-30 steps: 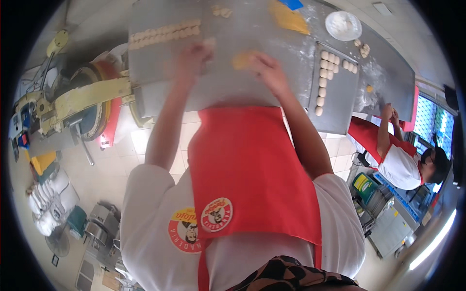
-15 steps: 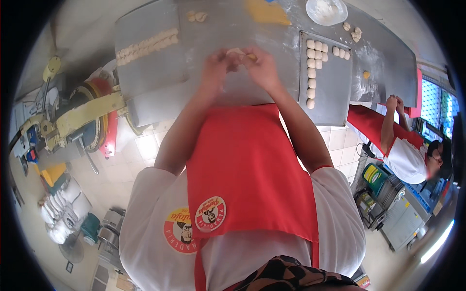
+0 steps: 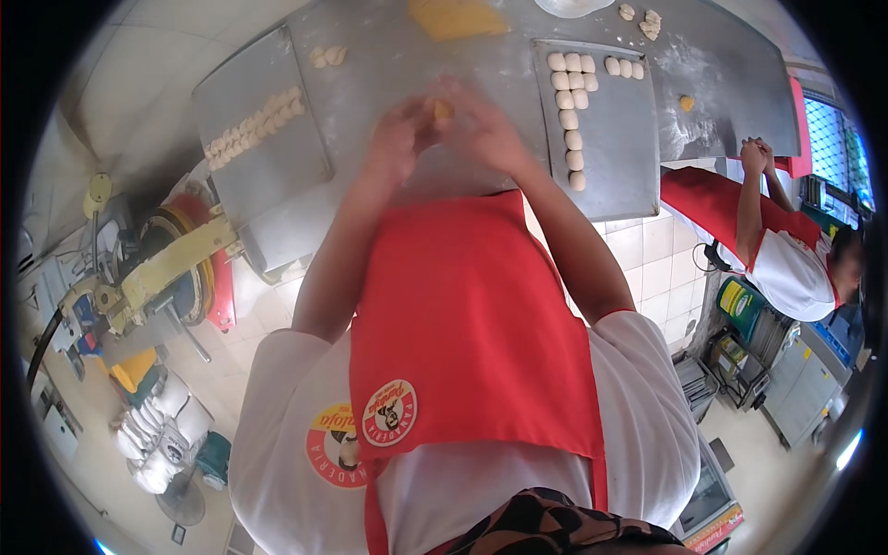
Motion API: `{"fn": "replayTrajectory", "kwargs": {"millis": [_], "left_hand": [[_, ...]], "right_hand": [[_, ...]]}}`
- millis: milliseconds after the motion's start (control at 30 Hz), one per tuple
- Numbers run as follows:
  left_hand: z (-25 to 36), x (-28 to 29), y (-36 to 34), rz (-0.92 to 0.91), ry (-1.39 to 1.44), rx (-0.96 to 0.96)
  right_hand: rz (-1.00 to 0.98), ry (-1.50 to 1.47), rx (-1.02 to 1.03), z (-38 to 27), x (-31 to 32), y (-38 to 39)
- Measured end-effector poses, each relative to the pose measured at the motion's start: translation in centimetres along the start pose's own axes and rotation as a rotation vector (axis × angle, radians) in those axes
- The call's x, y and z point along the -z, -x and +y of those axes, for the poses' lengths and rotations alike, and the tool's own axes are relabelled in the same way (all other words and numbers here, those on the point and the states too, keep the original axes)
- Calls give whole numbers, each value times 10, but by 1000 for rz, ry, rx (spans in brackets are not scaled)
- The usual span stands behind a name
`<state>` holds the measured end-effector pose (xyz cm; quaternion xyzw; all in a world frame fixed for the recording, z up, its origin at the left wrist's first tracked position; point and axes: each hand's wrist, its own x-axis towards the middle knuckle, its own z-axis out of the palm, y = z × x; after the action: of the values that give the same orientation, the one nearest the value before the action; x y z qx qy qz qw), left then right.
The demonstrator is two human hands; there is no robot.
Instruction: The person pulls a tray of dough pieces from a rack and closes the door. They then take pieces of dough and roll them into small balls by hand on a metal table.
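Over the metal table, my two hands are close together in front of the red apron. My left hand point(image 3: 400, 139) is closed, its fingers curled around a small yellow lump of filling point(image 3: 444, 110). Any dough around that lump is hidden by the fingers. My right hand point(image 3: 481, 129) is right beside it, its fingers smeared by motion near the lump. To the right, a metal tray point(image 3: 610, 157) carries rows of round white dough balls point(image 3: 568, 120). A second tray point(image 3: 268, 176) on the left bears a double row of small shaped dough pieces point(image 3: 254, 128).
A yellow mass point(image 3: 458, 17) lies at the table's far side, with a white bowl point(image 3: 573, 5) to its right. Loose dough lumps point(image 3: 650, 25) and a small yellow lump point(image 3: 686, 103) lie on the floured right part. A co-worker point(image 3: 777, 231) stands there, hands together. Machinery point(image 3: 171, 259) is at left.
The yellow lump has passed from my right hand's fingers to between both hands, beside the left. The whitish dough seen at my left fingers no longer shows. The whole view has shifted slightly.
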<state>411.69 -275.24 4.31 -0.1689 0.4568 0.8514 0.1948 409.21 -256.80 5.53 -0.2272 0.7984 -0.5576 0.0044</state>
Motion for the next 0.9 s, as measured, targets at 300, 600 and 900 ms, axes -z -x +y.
{"fn": "replayTrajectory", "kwargs": {"millis": [300,600,900], "left_hand": [[0,-22,4,-17,-250,-52],[-25,-39,-5,74,-399,-246],[-50,-34,-26,99,-731,-191]], "right_hand": [[58,-579,-546,-4,36,8],[35,-314,-518,0,42,6],[121,-262,-605,38,22,32]]}}
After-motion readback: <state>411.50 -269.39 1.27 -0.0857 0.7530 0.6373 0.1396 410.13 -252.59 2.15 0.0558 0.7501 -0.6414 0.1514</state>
